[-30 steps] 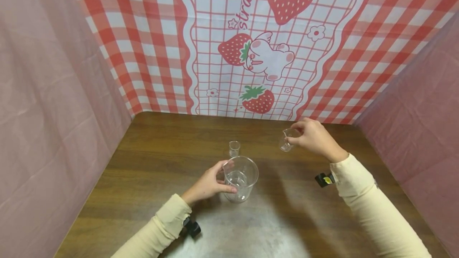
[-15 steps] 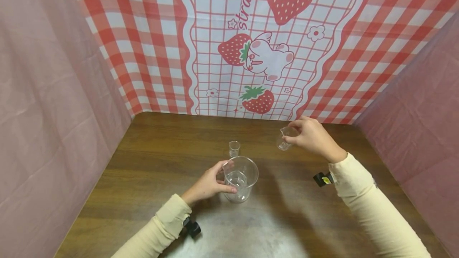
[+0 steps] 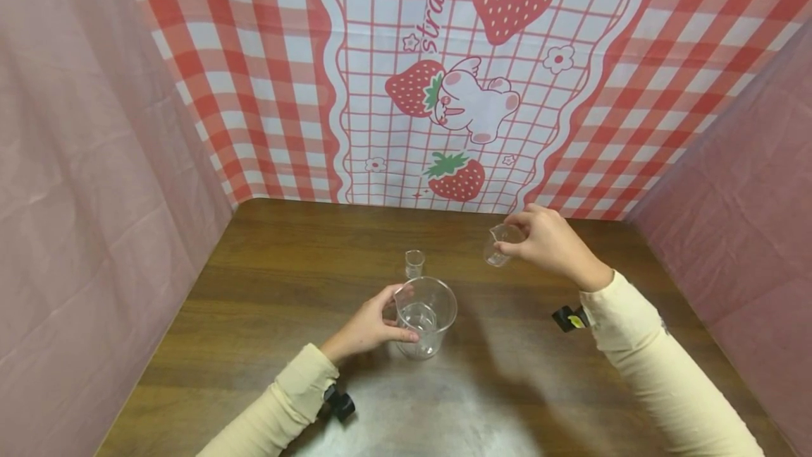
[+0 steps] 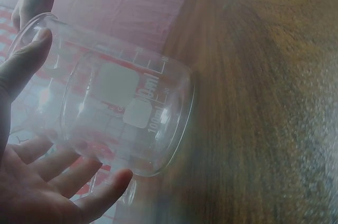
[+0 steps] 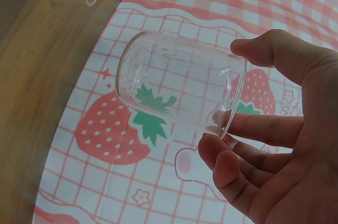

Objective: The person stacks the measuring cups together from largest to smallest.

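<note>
My left hand (image 3: 364, 328) grips a large clear glass beaker (image 3: 447, 326) by its left side, thumb in front and fingers behind. Inside it sits a smaller beaker (image 4: 79, 92), its rim about halfway up the outer wall; white printed marks, one reading 100ml, show in the left wrist view. Farther right, my right hand (image 3: 550, 244) pinches a small clear beaker (image 5: 182, 78) near its rim between thumb and fingertips, holding it above the table. A tiny beaker (image 3: 414, 263) stands upright on the table just behind the large one.
The brown wooden table (image 3: 285, 252) ends at the back against a red and white strawberry cloth (image 3: 368, 111). Pink curtains hang at the left (image 3: 95, 196) and right sides. Black cameras are strapped to both wrists.
My right hand has drifted a little to the left with the small beaker. The left hand, the large beaker and the tiny one have stayed in place.
</note>
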